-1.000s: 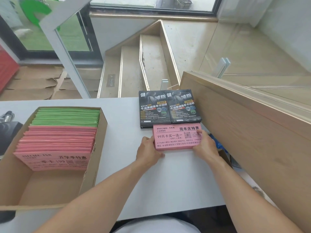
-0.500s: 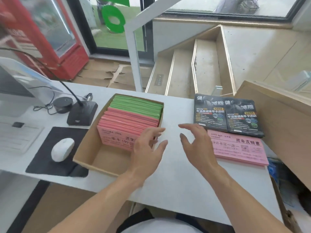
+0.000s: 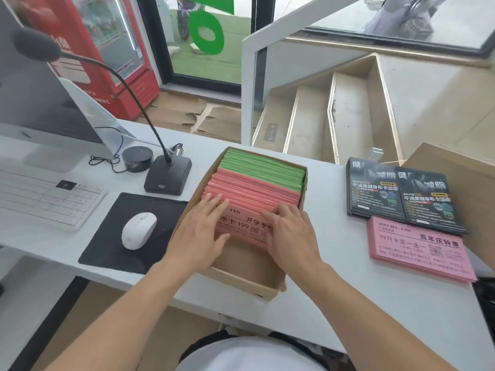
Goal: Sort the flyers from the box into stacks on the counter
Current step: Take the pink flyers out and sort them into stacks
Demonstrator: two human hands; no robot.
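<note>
On the white table [image 3: 334, 303] sits 1 open cardboard box [image 3: 241, 282], angled, its near corner reaching the table's near edge. Upright flyers fill its far half: a block of red flyers [image 3: 254, 191] in front and a block of green flyers [image 3: 262, 170] behind; the near part of the box shows bare cardboard floor. Both hands are in the box. The left hand [image 3: 201, 231] lies with fingers straight and spread on the face of the front red flyer, fingertips at its top edge. The right hand [image 3: 292, 234] has its fingers bent over the top edges of the red flyers at the right side; whether it grips any, I cannot tell.

Right of the box, bare table separates it from 3 stacks: 2 stacks of black flyers [image 3: 396, 194] side by side at the far right, and 1 pink stack [image 3: 417, 247] touching their near edge, its right corner near the table's right edge. A wooden panel [image 3: 460, 167] rises just beyond them.

Left of the box, close beside it, lie 1 black mouse pad [image 3: 117, 242] carrying 1 white mouse [image 3: 138, 230], 1 gooseneck microphone [image 3: 167, 175], 1 small round black device [image 3: 137, 159], 1 white keyboard [image 3: 40, 199] and 1 monitor [image 3: 40, 103].
</note>
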